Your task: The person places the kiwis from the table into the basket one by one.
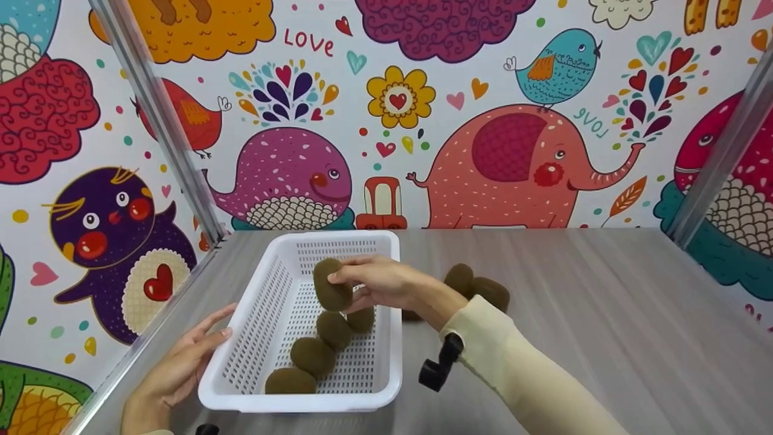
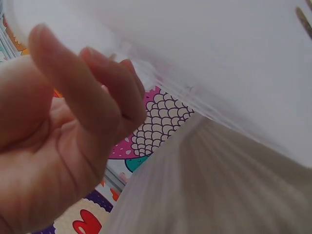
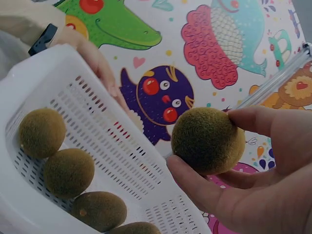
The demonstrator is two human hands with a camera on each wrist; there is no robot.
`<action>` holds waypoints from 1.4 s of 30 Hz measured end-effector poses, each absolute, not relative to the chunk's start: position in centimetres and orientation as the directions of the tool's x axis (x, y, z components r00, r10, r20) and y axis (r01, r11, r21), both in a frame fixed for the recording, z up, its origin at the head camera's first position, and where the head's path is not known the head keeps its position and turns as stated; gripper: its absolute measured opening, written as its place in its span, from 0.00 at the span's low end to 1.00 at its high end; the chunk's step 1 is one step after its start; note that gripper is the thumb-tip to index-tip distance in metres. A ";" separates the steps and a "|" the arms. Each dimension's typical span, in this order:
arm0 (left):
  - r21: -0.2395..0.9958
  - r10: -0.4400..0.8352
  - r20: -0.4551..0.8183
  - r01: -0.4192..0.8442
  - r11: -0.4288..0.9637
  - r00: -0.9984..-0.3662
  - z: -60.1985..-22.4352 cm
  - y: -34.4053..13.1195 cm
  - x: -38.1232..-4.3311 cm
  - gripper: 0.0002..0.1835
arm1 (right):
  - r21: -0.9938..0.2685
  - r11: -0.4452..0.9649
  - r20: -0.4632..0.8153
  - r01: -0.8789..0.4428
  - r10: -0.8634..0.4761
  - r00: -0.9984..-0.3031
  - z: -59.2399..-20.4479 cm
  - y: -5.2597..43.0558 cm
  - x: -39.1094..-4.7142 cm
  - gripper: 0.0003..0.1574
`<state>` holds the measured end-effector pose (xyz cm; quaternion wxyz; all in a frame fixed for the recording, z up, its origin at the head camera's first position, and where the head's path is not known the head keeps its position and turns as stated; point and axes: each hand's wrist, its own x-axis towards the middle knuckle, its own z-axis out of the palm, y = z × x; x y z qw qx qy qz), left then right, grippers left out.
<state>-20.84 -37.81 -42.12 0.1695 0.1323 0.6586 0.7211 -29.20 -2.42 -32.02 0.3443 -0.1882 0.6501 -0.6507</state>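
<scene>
My right hand (image 1: 386,281) pinches a brown fuzzy kiwi (image 1: 330,287) between thumb and fingers, above the white plastic basket (image 1: 392,362). In the right wrist view this held kiwi (image 3: 207,144) shows its rounded side, thumb and fingertips at its edges. Several kiwis (image 1: 312,356) lie inside the basket in a slanting row, from its near wall toward the right side. My left hand (image 1: 178,362) rests against the outside of the basket's left wall, thumb and fingertips right at the rim. The left wrist view shows its bent fingers (image 2: 73,87) beside the pale basket wall.
Several more kiwis (image 1: 492,293) lie on the grey wood-grain table (image 1: 604,314) to the right of the basket, partly behind my right forearm. A cartoon-printed wall (image 1: 398,151) stands behind, with metal posts (image 1: 163,121) at the corners.
</scene>
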 end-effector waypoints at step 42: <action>0.998 0.398 -0.040 -0.055 -0.025 -0.917 -42.2 -37.7 -20.7 0.22 | -0.867 0.411 -0.479 0.282 -0.533 -0.697 -34.8 -6.7 -26.8 0.15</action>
